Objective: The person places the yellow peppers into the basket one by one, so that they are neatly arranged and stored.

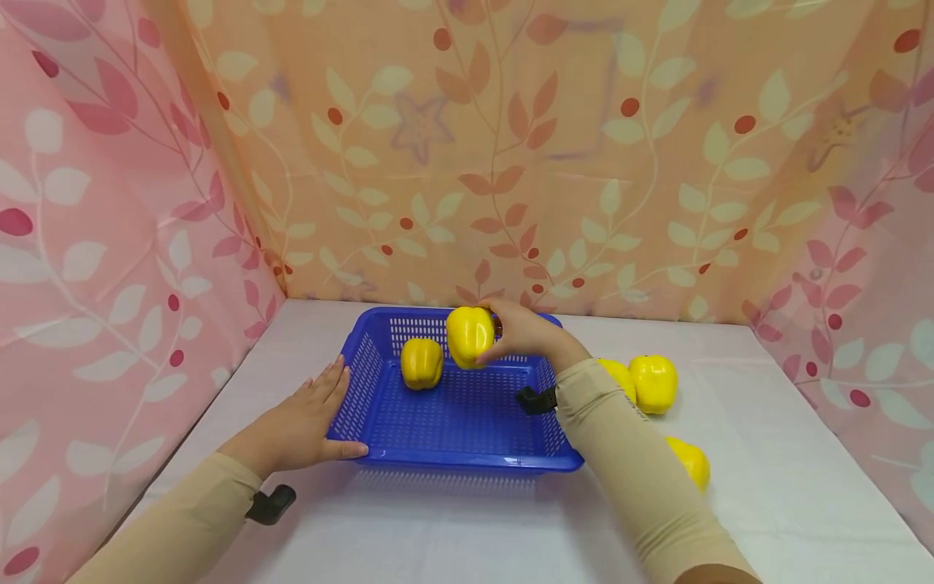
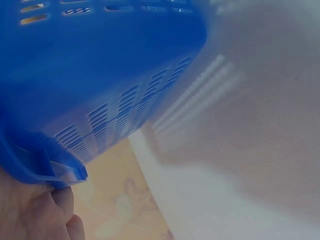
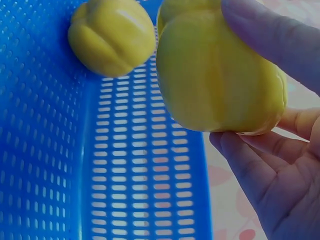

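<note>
The person wears long beige sleeves (image 1: 642,478), the right marked with tiny, unreadable dark print (image 1: 635,405). A rounded black piece (image 1: 273,504) juts from each cuff (image 1: 235,477); the hands (image 1: 302,423) are bare.

Looks like smooth, shiny plastic on the blue basket (image 1: 470,460). Gleams glossy on the yellow pepper (image 1: 470,337) at the basket's twelve o'clock and the second pepper (image 1: 422,363) at ten. Shows matt cloth on left sleeve (image 1: 175,519) at eight, right sleeve (image 1: 642,470) at four, printed curtain (image 1: 503,162) beyond twelve. Seems matt, faintly grainy on the white tabletop (image 1: 452,527) at six, perhaps cloth, though blurred.
</note>
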The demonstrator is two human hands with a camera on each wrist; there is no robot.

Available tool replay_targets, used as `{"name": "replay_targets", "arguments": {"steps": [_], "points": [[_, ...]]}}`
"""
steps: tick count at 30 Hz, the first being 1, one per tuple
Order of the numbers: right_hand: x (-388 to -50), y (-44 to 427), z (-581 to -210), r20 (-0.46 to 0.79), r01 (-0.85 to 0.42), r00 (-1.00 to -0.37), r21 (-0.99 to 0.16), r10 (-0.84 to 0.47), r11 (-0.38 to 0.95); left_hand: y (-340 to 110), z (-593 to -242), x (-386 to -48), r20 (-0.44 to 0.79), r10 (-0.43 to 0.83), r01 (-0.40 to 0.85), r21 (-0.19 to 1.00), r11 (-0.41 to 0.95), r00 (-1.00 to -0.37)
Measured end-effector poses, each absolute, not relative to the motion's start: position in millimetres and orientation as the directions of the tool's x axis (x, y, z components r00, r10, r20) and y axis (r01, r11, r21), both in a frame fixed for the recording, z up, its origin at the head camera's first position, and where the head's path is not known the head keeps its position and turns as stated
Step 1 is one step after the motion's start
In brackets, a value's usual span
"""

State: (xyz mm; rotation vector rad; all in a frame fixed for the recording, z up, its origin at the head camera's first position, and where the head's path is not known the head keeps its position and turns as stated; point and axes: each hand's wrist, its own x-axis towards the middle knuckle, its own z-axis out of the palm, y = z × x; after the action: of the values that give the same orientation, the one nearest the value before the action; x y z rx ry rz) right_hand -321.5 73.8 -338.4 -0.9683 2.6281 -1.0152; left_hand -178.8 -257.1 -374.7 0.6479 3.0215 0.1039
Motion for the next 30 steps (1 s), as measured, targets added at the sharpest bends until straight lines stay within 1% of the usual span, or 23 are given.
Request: {"name": "replay_targets", "arguments": {"steps": [6,12,18,25,30], "points": [[-324.0,65.8,-345.8,0.074,-0.517,-0.788,-0.619,-0.612,0.591,-255.7,-372.6,-178.9,-0.031,0.418,0.414,0.088,0.906,-0.908],[-325.6,59.9,-354.2,0.044,-0.498,-0.793,-0.622,-0.608,0.605,-255.7,-372.6,-178.2,-0.043,0.405,0.401,0.076,0.913,-0.913],[-326.8,53.2,-359.9,0.022,-0.516,-0.793,-0.555,-0.609,0.652,-255.0,-371.8,-177.5,-0.044,0.402,0.398,0.082,0.914,-0.915],[-329.8,48.7,-366.2,-0.027,-0.483,-0.812,-0.530,-0.583,0.697,-254.9,-371.1,-177.4,-0.046,0.397,0.393,0.082,0.916,-0.916],[-331.5,47.3,-370.3,-0.045,-0.492,-0.805,-0.506,-0.591,0.709,-255.9,-373.1,-178.4,-0.043,0.400,0.397,0.074,0.915,-0.915]]}}
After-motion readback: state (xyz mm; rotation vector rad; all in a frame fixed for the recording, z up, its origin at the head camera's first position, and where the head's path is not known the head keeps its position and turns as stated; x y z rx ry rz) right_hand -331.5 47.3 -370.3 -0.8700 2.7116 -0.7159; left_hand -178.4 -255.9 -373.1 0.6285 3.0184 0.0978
